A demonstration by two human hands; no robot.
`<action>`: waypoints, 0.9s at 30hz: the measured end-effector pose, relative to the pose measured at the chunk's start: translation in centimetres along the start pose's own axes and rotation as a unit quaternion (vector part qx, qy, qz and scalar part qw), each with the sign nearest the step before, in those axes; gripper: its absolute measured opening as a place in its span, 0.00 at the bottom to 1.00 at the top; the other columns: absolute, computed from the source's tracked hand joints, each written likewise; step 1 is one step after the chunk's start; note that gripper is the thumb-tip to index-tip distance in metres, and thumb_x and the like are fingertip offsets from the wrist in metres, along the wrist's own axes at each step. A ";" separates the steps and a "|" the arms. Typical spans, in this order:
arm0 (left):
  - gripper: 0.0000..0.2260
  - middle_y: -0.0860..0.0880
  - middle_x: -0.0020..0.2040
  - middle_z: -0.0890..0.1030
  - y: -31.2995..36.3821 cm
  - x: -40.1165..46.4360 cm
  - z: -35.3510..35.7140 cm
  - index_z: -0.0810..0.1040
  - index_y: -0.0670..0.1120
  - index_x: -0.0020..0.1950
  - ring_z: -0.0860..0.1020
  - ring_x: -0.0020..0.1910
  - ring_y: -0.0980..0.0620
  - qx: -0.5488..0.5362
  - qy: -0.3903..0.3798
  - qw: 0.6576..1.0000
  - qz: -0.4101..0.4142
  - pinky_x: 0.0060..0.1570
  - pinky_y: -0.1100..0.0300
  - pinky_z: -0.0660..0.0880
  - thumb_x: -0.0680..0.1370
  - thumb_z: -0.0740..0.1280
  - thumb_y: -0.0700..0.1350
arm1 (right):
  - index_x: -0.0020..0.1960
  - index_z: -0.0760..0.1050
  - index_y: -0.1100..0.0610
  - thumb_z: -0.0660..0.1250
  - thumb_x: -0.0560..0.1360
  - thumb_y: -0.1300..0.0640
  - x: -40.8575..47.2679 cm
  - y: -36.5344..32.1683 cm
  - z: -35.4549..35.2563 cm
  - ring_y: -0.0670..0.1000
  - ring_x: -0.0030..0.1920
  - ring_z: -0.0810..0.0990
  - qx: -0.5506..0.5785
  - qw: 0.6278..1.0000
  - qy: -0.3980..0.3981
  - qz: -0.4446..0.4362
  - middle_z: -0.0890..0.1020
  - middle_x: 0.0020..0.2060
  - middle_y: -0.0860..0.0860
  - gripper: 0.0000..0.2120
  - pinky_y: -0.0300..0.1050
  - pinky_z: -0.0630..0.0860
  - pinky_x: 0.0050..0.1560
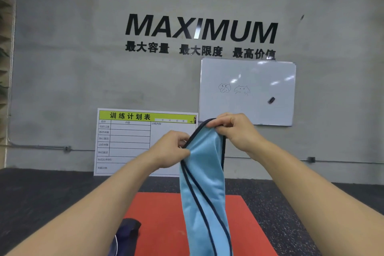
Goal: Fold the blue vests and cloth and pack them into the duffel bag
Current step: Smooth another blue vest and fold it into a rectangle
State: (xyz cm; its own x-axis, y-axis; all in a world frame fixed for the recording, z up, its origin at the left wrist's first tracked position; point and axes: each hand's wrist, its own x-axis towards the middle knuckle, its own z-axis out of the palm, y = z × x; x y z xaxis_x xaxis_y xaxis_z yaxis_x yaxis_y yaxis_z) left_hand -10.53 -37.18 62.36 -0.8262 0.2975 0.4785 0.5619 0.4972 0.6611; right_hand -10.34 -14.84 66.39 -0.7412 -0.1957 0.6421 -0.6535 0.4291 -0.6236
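The light blue fabric vest with dark navy piping (204,189) hangs straight down in front of the person, long axis vertical, its top edge held up at about the height of the boards on the wall and its lower part running out of the bottom of the view. Below it lies the flat red floor mat (164,214), so the garment has to come down and toward the person to be laid out for folding.

Both hands are up at the top edge, close together, one to each side of the bunched fabric. The left hand (170,149) sits a little lower and pinches the piped edge between thumb and curled fingers on the left side. The right hand (234,131) is higher and grips the top of the looped edge, fingers curled over the trim. Neither is spread; both are closed on cloth. Judging from this, the hands are sorting out the shoulder or armhole edges so the vest can be drawn out wide.

A dark navy bundle of fabric (127,233), possibly the duffel bag or another garment, I cannot tell which, rests on the mat's near left corner, nearer the left arm.

Behind, a white whiteboard (247,89) and a green-headed training chart (128,141) lean on the grey wall.
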 end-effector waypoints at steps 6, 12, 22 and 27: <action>0.09 0.51 0.40 0.86 -1.2 0.1 -1.3 0.84 0.48 0.44 0.83 0.39 0.54 0.081 0.019 0.996 -0.018 0.47 0.54 0.80 0.72 0.66 0.36 | 0.52 0.87 0.51 0.68 0.80 0.66 0.0 1.0 -2.0 0.49 0.47 0.78 -0.036 0.998 0.053 0.014 0.82 0.51 0.48 0.14 0.46 0.78 0.59; 0.08 0.52 0.36 0.85 -3.3 -0.6 -2.4 0.84 0.49 0.41 0.82 0.37 0.51 0.131 0.026 0.990 -0.047 0.40 0.53 0.80 0.69 0.67 0.39 | 0.51 0.87 0.51 0.67 0.80 0.66 0.1 1.2 -4.0 0.42 0.45 0.77 0.001 0.993 0.109 0.035 0.81 0.45 0.43 0.13 0.33 0.73 0.51; 0.06 0.54 0.36 0.84 -6.3 -2.5 -6.4 0.82 0.52 0.38 0.82 0.39 0.51 0.203 0.057 0.974 -0.077 0.40 0.53 0.78 0.72 0.69 0.41 | 0.51 0.87 0.48 0.69 0.79 0.64 -1.1 3.8 -8.4 0.45 0.60 0.79 -0.001 0.984 0.136 0.119 0.84 0.55 0.45 0.13 0.45 0.72 0.66; 0.06 0.53 0.39 0.80 -7.9 -3.6 -7.9 0.79 0.51 0.42 0.77 0.41 0.48 0.282 0.075 0.954 -0.072 0.42 0.53 0.75 0.77 0.64 0.43 | 0.52 0.87 0.49 0.69 0.79 0.65 -2.3 4.3 -9.0 0.49 0.63 0.78 0.001 0.980 0.143 0.139 0.84 0.56 0.45 0.13 0.49 0.71 0.71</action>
State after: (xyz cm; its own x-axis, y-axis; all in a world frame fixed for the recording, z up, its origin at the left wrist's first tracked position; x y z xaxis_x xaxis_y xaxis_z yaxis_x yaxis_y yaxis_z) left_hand -11.65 -48.59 59.97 -0.8540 0.0949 0.5115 0.2971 0.8961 0.3298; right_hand -10.09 -4.58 66.27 -0.8181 0.1833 0.5450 -0.4325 0.4286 -0.7933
